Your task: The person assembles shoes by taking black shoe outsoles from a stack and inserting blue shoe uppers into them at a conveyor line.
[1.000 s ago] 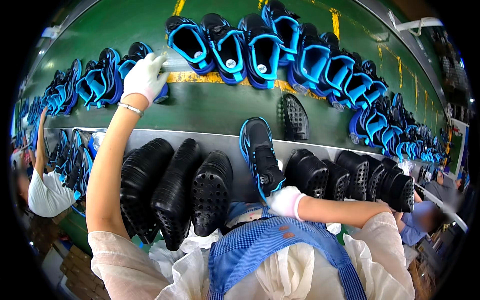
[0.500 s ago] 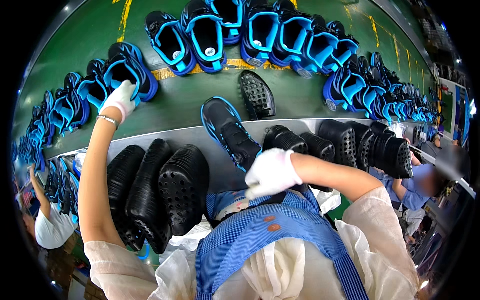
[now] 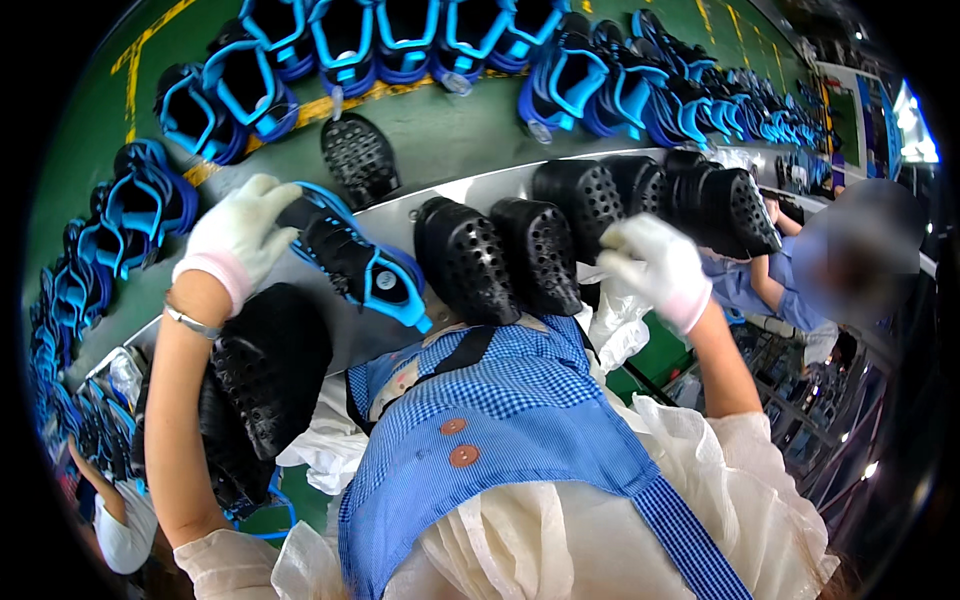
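Note:
A black sneaker with bright blue trim (image 3: 355, 255) lies at a slant over the grey metal ledge in front of me, its toe to the upper left and its opening toward me. My left hand (image 3: 235, 240), in a white glove, has thumb and fingers around the toe. To the right, my gloved right hand (image 3: 655, 265) is raised with fingers half bent and apart, slightly blurred, nothing visible in it. It is beside a stack of black perforated insoles (image 3: 585, 205). A single black perforated insole (image 3: 360, 160) lies on the green belt beyond the sneaker.
More black insole stacks stand along the metal ledge (image 3: 440, 185), including a big stack (image 3: 270, 365) below my left forearm. Rows of blue-trimmed sneakers (image 3: 345, 45) curve across the green belt (image 3: 230, 35). A co-worker in blue (image 3: 795, 290) sits at the right; another person's arm shows at lower left.
My left hand has left a sneaker on the belt and come to the toe of the near one. My right hand has moved off that sneaker toward the insole stacks. The whole view has shifted.

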### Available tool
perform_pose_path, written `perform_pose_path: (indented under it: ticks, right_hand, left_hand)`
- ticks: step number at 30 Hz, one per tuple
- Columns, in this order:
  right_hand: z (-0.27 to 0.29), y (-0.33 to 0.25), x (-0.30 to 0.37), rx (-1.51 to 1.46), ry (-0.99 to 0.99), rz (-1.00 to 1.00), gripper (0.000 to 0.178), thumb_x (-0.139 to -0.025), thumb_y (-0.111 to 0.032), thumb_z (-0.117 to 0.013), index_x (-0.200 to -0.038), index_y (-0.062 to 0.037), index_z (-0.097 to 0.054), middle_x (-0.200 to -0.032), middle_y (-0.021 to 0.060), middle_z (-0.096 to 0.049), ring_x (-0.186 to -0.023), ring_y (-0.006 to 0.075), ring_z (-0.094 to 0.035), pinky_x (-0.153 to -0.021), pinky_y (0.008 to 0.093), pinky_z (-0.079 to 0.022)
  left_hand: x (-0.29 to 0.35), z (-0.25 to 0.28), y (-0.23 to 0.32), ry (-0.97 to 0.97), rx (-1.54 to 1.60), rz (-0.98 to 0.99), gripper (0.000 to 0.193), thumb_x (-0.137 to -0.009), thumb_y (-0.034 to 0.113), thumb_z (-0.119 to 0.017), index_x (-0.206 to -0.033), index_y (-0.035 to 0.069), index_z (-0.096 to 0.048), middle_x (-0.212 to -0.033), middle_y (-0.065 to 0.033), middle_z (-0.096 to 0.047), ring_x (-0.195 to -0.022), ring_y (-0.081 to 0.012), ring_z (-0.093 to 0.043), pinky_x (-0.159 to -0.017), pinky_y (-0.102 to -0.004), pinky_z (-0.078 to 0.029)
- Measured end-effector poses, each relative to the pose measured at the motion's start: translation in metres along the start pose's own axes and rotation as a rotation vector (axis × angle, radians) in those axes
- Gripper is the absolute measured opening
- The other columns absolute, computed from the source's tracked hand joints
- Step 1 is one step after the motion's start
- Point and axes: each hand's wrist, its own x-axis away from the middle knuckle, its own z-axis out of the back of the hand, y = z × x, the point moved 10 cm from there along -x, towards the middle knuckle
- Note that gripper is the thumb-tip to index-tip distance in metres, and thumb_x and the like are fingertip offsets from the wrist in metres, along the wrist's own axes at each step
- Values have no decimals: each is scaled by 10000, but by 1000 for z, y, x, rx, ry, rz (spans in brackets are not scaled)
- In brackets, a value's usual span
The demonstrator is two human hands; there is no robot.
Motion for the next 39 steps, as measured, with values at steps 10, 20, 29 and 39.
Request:
perform_pose_path:
  ticks: [10, 20, 29, 39]
  right_hand:
    - [-79, 20, 54, -80, 85, 135, 577, -606, -279, -823, -1073, -53, -570, -1104, 122, -575, -965, 301, -601, -850, 363, -503]
    - [2, 8, 45, -360, -49, 104, 530, -596, -249, -858, -975, -32, -557, -1012, 122, -566, -866, 259, -619, -775, 341, -525]
    - [20, -142, -74, -596, -117, 433, 648, -666, -176, -815, -1224, 7, -541, -1149, 153, -585, -923, 239, -653, -832, 335, -539]
    - [-46, -294, -186, -391, 55, 527, 441, -816, -369, -659, -1051, -10, -560, -913, 207, -600, -856, 382, -603, -762, 443, -494]
  left_hand:
    - [-45, -24, 82, -80, 38, -49, 392, -816, 169, -631, -1193, 76, -573, -1126, -160, -576, -1025, -363, -569, -874, -411, -481]
    - [-48, -2, 129, 64, 457, -193, 550, -853, 289, -671, -1286, -9, -509, -1217, -190, -576, -1084, -292, -596, -926, -365, -473]
    - [-12, 18, 110, -228, 1853, -82, 514, -921, 307, -612, -1317, 23, -447, -1199, -100, -591, -1094, -186, -571, -947, -359, -461]
    - [72, 40, -89, 569, 1747, 225, 264, -944, 229, -601, -1139, 56, -558, -1062, -51, -621, -955, -156, -617, -834, -340, -519]
